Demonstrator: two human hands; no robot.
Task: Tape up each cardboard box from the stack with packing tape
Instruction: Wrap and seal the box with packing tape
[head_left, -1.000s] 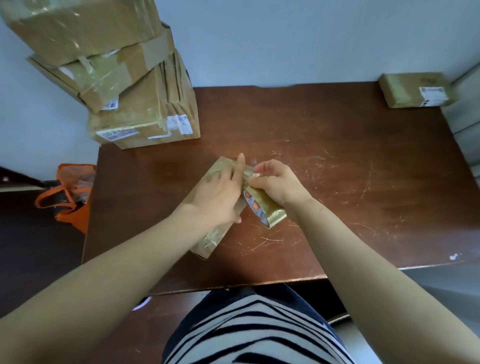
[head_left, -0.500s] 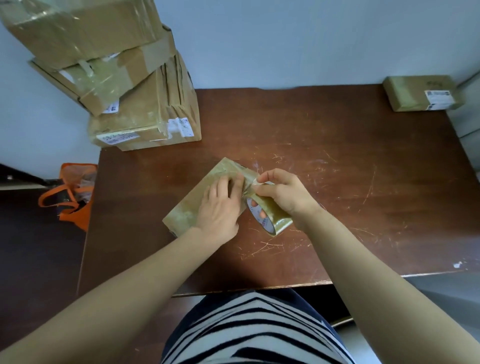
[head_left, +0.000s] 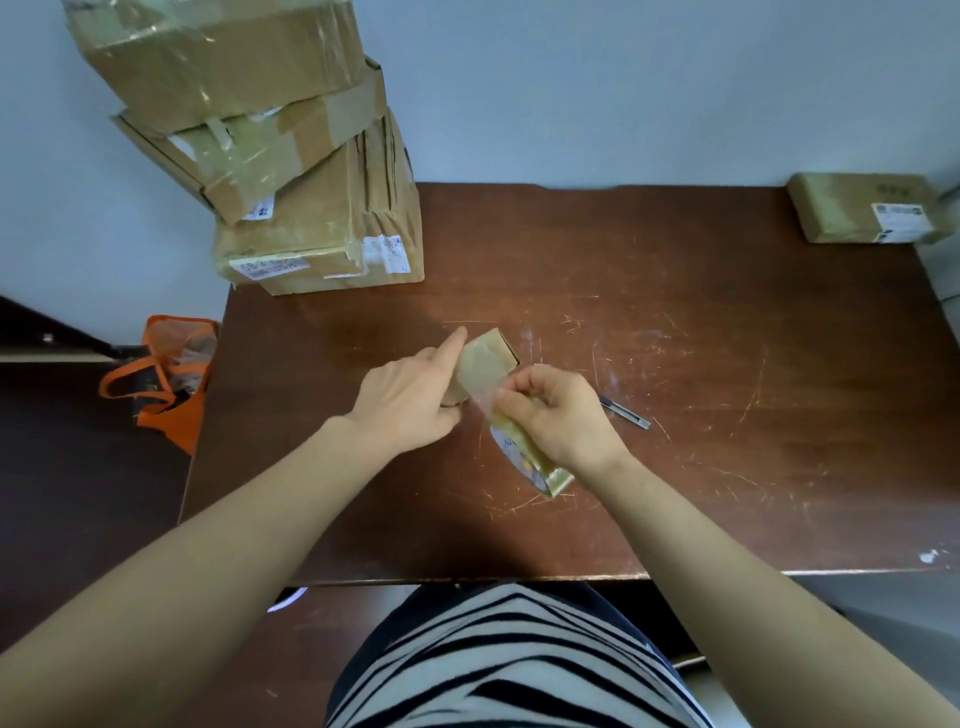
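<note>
A small flat cardboard box (head_left: 485, 358) is tipped up on end in the middle of the brown table (head_left: 675, 415). My left hand (head_left: 410, 397) holds its left side, index finger stretched along the edge. My right hand (head_left: 558, 415) grips a roll of clear packing tape (head_left: 524, 460) just right of the box. A strip of tape runs from the roll onto the box face. A stack of three larger cardboard boxes (head_left: 291, 156) stands at the table's far left corner.
A small taped box (head_left: 865, 213) with a white label lies at the far right corner. A slim utility knife (head_left: 626, 413) lies on the table right of my right hand. An orange bag (head_left: 166, 379) sits on the floor left of the table.
The small box has been turned from lying flat to standing on end. My right hand has drawn the tape roll back toward me, and the knife has come into view.
</note>
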